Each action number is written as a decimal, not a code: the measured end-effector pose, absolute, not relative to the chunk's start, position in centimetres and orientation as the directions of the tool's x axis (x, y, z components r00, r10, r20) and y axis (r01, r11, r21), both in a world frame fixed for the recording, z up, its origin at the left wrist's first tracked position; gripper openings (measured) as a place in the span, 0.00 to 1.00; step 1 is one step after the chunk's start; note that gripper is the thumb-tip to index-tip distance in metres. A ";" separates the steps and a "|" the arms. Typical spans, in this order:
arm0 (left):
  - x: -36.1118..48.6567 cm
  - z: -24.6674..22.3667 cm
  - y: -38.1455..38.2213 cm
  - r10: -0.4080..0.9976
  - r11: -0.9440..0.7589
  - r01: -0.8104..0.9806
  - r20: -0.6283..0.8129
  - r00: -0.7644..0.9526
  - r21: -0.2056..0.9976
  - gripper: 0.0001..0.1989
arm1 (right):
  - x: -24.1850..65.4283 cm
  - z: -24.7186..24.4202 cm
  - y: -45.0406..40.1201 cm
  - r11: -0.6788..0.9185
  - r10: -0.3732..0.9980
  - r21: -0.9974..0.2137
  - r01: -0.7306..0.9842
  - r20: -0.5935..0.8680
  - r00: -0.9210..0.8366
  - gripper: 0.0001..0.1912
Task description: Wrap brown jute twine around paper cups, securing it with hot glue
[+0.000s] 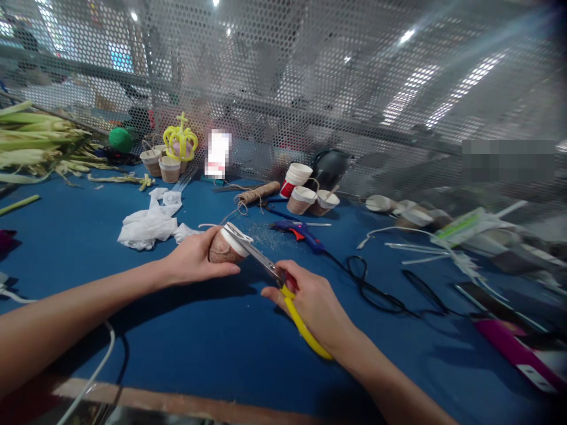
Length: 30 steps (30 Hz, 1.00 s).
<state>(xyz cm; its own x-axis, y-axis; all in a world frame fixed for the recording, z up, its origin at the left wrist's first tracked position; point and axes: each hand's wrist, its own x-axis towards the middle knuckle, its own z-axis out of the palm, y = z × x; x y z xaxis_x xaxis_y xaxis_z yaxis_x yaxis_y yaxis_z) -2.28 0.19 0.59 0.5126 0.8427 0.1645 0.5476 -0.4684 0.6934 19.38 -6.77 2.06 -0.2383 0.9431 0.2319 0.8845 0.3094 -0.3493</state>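
Observation:
My left hand (190, 257) is wrapped round a small paper cup (225, 248) covered in brown twine, its white rim tilted up to the right. In my right hand (310, 295) is a pair of scissors (299, 321) with yellow handles. Their metal blades reach across to the cup's white rim; whether they cut into it I cannot tell. Behind the cup lie a crumpled white cloth or tissue (148, 227) and a roll of brown twine (261, 193) with a loose strand. A blue glue gun (301, 234) rests to the right of the cup.
More twine-wrapped cups (301, 200) stand at the back, beside stacked white cups (297, 175). A yellow crown-like piece (181, 141) sits on cups at the back left. Pale green stalks (39, 141) fill the far left. A black cable (376, 298) and clear sticks (420, 251) lie right. Perforated metal (266, 77) rises behind.

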 end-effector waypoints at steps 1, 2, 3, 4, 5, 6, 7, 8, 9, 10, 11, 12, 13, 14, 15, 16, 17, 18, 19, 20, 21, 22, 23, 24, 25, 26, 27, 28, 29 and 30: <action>-2.3 0.7 0.2 0.841 -0.465 0.540 0.159 0.518 0.702 0.30 | 19.4 2.1 -6.8 0.309 0.943 -0.350 0.884 0.231 -0.238 0.14; -2.4 0.7 0.2 0.839 -0.461 0.532 0.152 0.523 0.710 0.30 | 19.4 2.1 -6.8 0.306 0.944 -0.350 0.885 0.228 -0.237 0.14; -2.4 0.7 0.3 0.838 -0.457 0.529 0.148 0.525 0.715 0.29 | 19.4 2.2 -6.8 0.306 0.945 -0.351 0.885 0.222 -0.239 0.15; -2.4 0.7 0.3 0.839 -0.457 0.532 0.146 0.525 0.713 0.28 | 19.4 2.2 -6.7 0.306 0.946 -0.349 0.886 0.216 -0.242 0.15; -2.4 0.7 0.3 0.839 -0.458 0.539 0.143 0.525 0.707 0.27 | 19.4 2.2 -6.7 0.306 0.946 -0.344 0.888 0.212 -0.244 0.15; -2.4 0.7 0.4 0.840 -0.461 0.547 0.145 0.522 0.699 0.27 | 19.5 2.2 -6.6 0.308 0.945 -0.336 0.890 0.211 -0.248 0.15; -2.4 0.6 0.4 0.840 -0.467 0.553 0.152 0.520 0.690 0.26 | 19.6 2.2 -6.6 0.310 0.945 -0.326 0.893 0.212 -0.250 0.16; -2.4 0.6 0.4 0.839 -0.477 0.557 0.163 0.519 0.680 0.26 | 19.7 2.2 -6.5 0.311 0.944 -0.317 0.896 0.214 -0.251 0.17; -2.4 0.5 0.4 0.837 -0.487 0.559 0.176 0.518 0.671 0.25 | 19.7 2.1 -6.4 0.310 0.944 -0.311 0.898 0.215 -0.251 0.18; -2.4 0.4 0.3 0.832 -0.498 0.556 0.188 0.521 0.665 0.25 | 19.8 2.1 -6.4 0.308 0.944 -0.309 0.900 0.213 -0.250 0.19; -2.3 0.4 0.3 0.827 -0.508 0.552 0.196 0.527 0.661 0.24 | 19.8 2.0 -6.4 0.309 0.945 -0.311 0.899 0.208 -0.253 0.20; -2.3 0.3 0.3 0.823 -0.516 0.552 0.199 0.532 0.655 0.24 | 19.8 2.0 -6.4 0.311 0.945 -0.316 0.897 0.203 -0.256 0.20; -2.3 0.1 0.3 0.821 -0.519 0.555 0.198 0.535 0.650 0.23 | 19.7 2.0 -6.4 0.312 0.945 -0.319 0.895 0.201 -0.258 0.20; -2.2 0.0 0.2 0.822 -0.518 0.562 0.196 0.534 0.645 0.23 | 19.7 2.0 -6.5 0.312 0.945 -0.320 0.895 0.200 -0.258 0.20; -2.2 0.0 0.2 0.825 -0.516 0.570 0.194 0.530 0.640 0.23 | 19.6 2.0 -6.5 0.310 0.946 -0.320 0.895 0.200 -0.256 0.20; -2.1 -0.1 0.2 0.828 -0.515 0.576 0.195 0.525 0.634 0.23 | 19.6 2.0 -6.6 0.305 0.947 -0.319 0.897 0.199 -0.251 0.19; -2.1 -0.2 0.2 0.829 -0.516 0.580 0.200 0.522 0.630 0.23 | 19.5 2.0 -6.6 0.299 0.949 -0.318 0.900 0.196 -0.246 0.19; -2.1 -0.2 0.2 0.829 -0.520 0.580 0.206 0.520 0.626 0.23 | 19.5 2.1 -6.6 0.291 0.952 -0.318 0.902 0.191 -0.240 0.18; -2.1 -0.2 0.2 0.828 -0.523 0.580 0.211 0.520 0.624 0.24 | 19.4 2.1 -6.6 0.284 0.955 -0.319 0.905 0.181 -0.236 0.17; -2.1 -0.2 0.2 0.829 -0.523 0.582 0.214 0.517 0.622 0.24 | 19.4 2.2 -6.6 0.277 0.958 -0.320 0.906 0.171 -0.232 0.17; -2.1 -0.2 0.3 0.830 -0.523 0.583 0.215 0.515 0.622 0.24 | 19.4 2.3 -6.6 0.271 0.960 -0.322 0.907 0.164 -0.228 0.17; -2.1 -0.2 0.3 0.831 -0.522 0.583 0.215 0.514 0.623 0.24 | 19.3 2.3 -6.6 0.267 0.961 -0.323 0.908 0.159 -0.226 0.16; -2.1 -0.2 0.3 0.831 -0.520 0.580 0.214 0.514 0.627 0.24 | 19.3 2.4 -6.6 0.266 0.962 -0.323 0.908 0.157 -0.226 0.16; -2.1 -0.2 0.3 0.829 -0.521 0.576 0.213 0.517 0.629 0.24 | 19.3 2.4 -6.6 0.267 0.961 -0.324 0.908 0.155 -0.228 0.16; -2.1 -0.2 0.3 0.827 -0.524 0.573 0.215 0.520 0.630 0.24 | 19.3 2.4 -6.6 0.271 0.960 -0.325 0.906 0.155 -0.231 0.16; -2.1 -0.2 0.3 0.826 -0.526 0.572 0.217 0.521 0.629 0.24 | 19.3 2.4 -6.6 0.274 0.960 -0.328 0.904 0.156 -0.234 0.16; -2.0 -0.2 0.3 0.826 -0.525 0.574 0.215 0.520 0.628 0.25 | 19.3 2.5 -6.6 0.275 0.959 -0.332 0.902 0.155 -0.236 0.16; -2.0 -0.1 0.3 0.828 -0.523 0.578 0.214 0.518 0.627 0.25 | 19.3 2.5 -6.6 0.275 0.960 -0.336 0.901 0.153 -0.236 0.16; -2.0 -0.1 0.2 0.829 -0.522 0.580 0.213 0.517 0.625 0.25 | 19.3 2.5 -6.6 0.274 0.960 -0.339 0.900 0.151 -0.236 0.16; -2.0 -0.1 0.2 0.830 -0.522 0.582 0.214 0.515 0.623 0.25 | 19.3 2.5 -6.7 0.272 0.961 -0.341 0.900 0.150 -0.234 0.16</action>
